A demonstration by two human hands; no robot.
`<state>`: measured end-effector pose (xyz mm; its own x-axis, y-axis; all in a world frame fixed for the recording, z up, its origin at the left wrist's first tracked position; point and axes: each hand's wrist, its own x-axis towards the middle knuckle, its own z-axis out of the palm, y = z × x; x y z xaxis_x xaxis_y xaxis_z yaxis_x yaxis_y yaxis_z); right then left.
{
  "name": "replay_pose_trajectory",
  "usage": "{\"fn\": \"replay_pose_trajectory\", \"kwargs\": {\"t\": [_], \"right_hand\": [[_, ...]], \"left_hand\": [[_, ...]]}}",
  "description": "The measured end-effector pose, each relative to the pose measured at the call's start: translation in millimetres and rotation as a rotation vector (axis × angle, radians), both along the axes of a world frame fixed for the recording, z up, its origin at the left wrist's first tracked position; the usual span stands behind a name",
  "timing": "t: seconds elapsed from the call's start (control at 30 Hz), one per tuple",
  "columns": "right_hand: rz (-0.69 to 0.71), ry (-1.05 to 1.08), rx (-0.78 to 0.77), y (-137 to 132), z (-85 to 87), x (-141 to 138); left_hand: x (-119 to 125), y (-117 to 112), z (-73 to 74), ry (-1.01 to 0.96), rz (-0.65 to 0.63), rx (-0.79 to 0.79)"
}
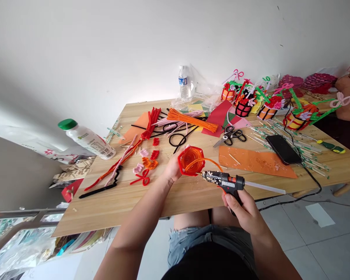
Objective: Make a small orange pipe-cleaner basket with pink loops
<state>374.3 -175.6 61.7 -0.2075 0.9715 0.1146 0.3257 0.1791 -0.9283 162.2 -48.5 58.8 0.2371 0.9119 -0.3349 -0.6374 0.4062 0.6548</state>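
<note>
My left hand (pixel 172 167) is closed round a small orange basket with a red rim (pixel 191 160), held just above the wooden table (pixel 111 202). An orange pipe cleaner arcs off the basket to the right. My right hand (pixel 242 208) grips the handle of a black hot glue gun (pixel 225 181). Its speckled nozzle points left and sits right beside the basket's lower edge. A clear glue stick juts from the gun's back end.
Pipe cleaners (pixel 189 118) in orange, pink, red and black lie across the table, with scissors (pixel 232 135), an orange sheet (pixel 255 161), a phone (pixel 282 149) and finished flower baskets (pixel 300 116) at the back right. A water bottle (pixel 183 82) stands by the wall; a white bottle (pixel 87 140) lies left.
</note>
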Motion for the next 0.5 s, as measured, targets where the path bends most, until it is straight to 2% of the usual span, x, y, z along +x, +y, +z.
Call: {"fn": "replay_pose_trajectory", "kwargs": {"t": [0.5], "right_hand": [[-0.029, -0.01, 0.009, -0.8, 0.7, 0.6]], "left_hand": [[-0.1, 0.2, 0.4, -0.007, -0.011, 0.062]]}}
